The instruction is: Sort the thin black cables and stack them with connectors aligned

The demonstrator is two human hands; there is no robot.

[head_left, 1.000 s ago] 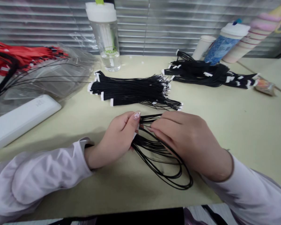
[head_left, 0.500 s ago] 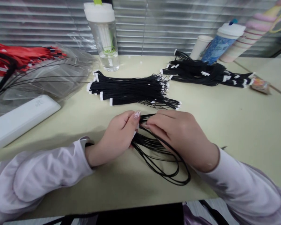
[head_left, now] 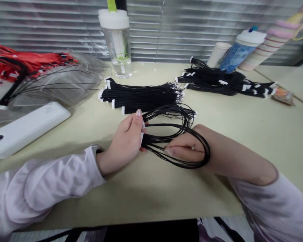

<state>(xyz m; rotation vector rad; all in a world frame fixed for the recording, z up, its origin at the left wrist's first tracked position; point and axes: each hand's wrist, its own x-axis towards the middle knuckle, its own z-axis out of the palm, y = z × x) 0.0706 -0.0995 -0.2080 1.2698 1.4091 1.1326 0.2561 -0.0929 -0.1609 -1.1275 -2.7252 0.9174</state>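
Note:
My left hand (head_left: 127, 139) grips a black wire harness (head_left: 176, 125) by white connectors at its ends, thumb on top. From there the thin black wires spread to the right in two round loops. My right hand (head_left: 188, 146) is at the lower loop, thumb and fingers closed together about some of its wires. Part of that loop passes over the back of the hand, and the fingertips are partly hidden. Just beyond lies a flat bundle of black wires (head_left: 143, 95) with white connectors at the left and bare-looking tips at the right.
Another black wire pile (head_left: 217, 80) lies at the back right, near a blue tumbler (head_left: 238, 50). A clear water bottle (head_left: 120, 50) stands by the blinds. At left are a white power bank (head_left: 32, 127), clear plastic bags (head_left: 73, 87) and red wire bundles (head_left: 32, 60).
My right hand has moved down and right, away from my left fingers. The harness loops have spread wider and lifted toward the flat bundle. My left hand keeps its grip.

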